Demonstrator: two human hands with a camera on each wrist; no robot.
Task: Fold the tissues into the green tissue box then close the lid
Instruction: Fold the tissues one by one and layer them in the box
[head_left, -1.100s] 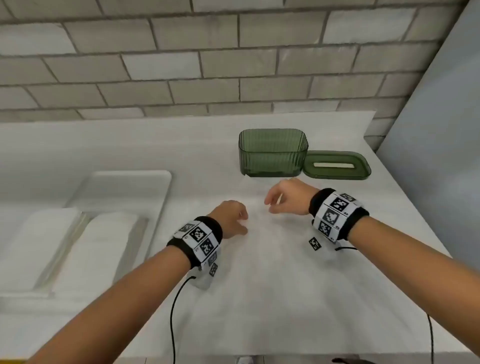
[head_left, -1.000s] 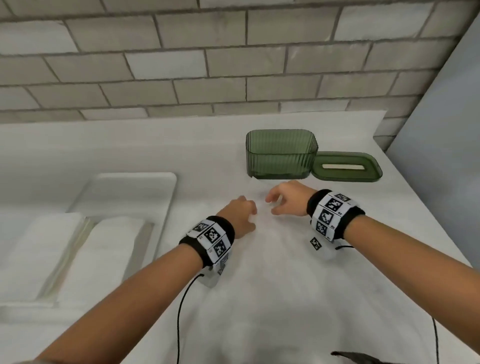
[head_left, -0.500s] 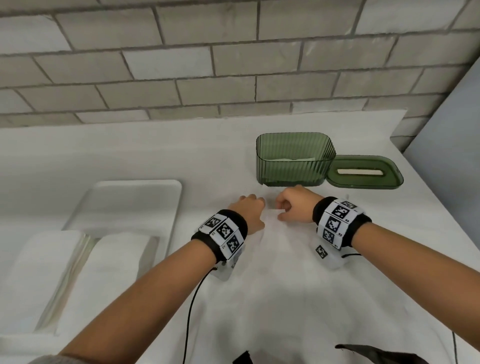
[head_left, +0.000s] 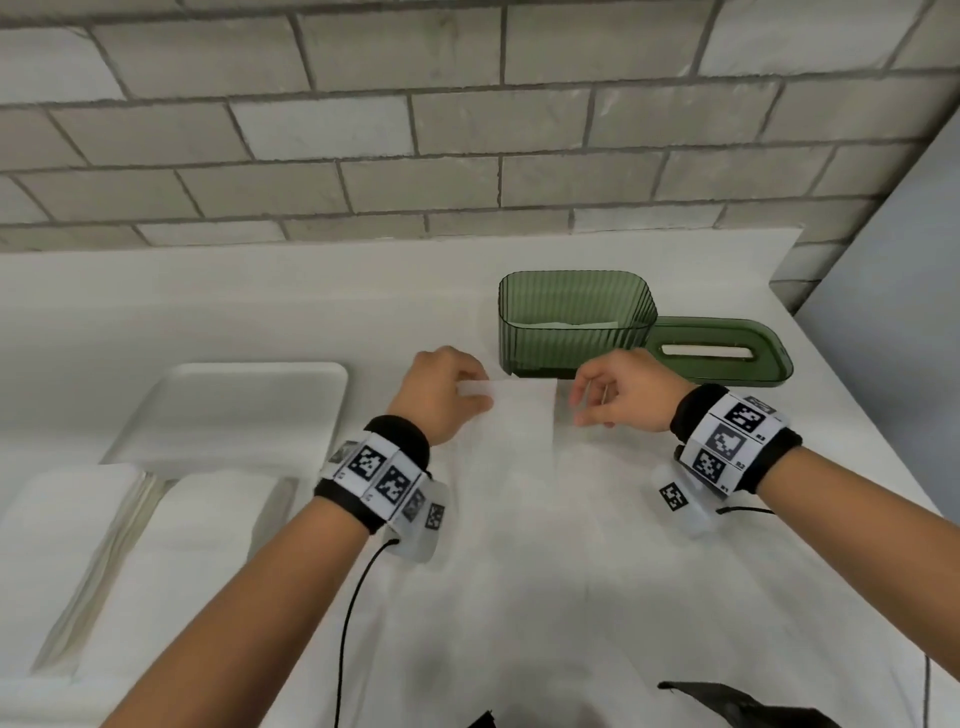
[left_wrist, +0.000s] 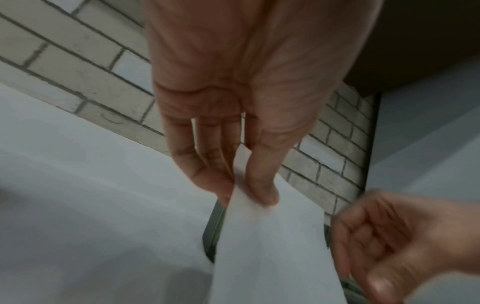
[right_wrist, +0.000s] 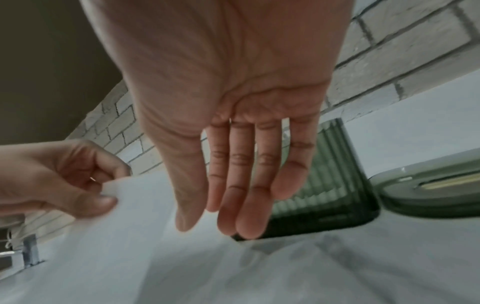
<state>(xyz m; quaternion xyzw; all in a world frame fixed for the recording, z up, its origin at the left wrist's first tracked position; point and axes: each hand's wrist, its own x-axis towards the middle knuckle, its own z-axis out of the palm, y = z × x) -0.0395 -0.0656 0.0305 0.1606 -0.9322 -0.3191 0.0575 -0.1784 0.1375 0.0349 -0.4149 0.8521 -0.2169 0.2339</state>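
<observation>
Head view: green tissue box (head_left: 574, 322) holds tissues, lid (head_left: 719, 351) off; left hand (head_left: 441, 397) pinches tissue (head_left: 519, 415); right hand (head_left: 618, 395) released.

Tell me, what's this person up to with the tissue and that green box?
They are folding a tissue on a white counter. The left hand pinches its corner; the right hand is open beside it, holding nothing. The green tissue box stands open behind, some tissue already inside, its lid lying alongside.
</observation>
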